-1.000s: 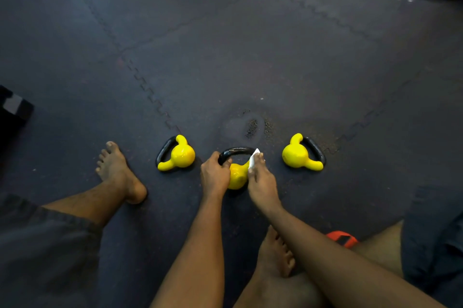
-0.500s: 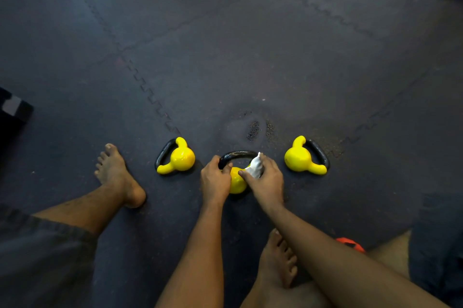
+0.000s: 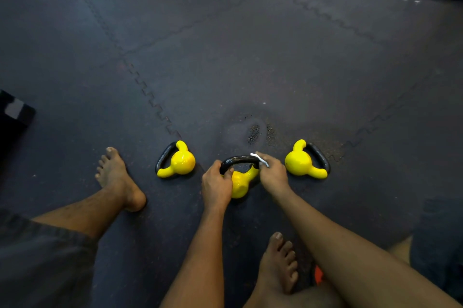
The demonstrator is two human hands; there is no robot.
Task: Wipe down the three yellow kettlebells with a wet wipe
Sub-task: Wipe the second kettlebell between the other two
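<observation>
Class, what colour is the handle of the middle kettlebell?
Black, on a yellow body; the head view shows the handle of the middle kettlebell.

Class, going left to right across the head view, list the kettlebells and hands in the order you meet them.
Left kettlebell, left hand, middle kettlebell, right hand holding the wet wipe, right kettlebell.

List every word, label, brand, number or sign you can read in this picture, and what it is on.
None can be read.
No markings show on the left kettlebell, middle kettlebell or right kettlebell.
The grey patch on the black object at the left edge carries no legible text.
The wet wipe shows no print.
</observation>
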